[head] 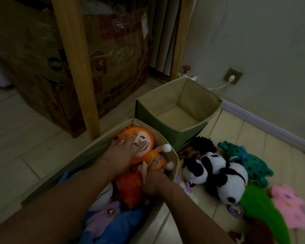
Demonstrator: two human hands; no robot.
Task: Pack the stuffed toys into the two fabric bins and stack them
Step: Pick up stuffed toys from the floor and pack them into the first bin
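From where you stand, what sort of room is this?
Probably a room in a home, perhaps a bedroom or storage corner: stuffed toys such as a panda lie on the tiled floor, a big cardboard box stands behind a wooden post, and a wall socket sits low.

Single head-worn view, angled steeply down, close over floor (33,131), facing wall corner.

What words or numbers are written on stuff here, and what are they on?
Cardboard box: dark printed Chinese characters, too dim and blurred to read.
Orange doll: small print on its clothes, too small to read.
Box label: too blurred to read.
Nothing else shows writing.
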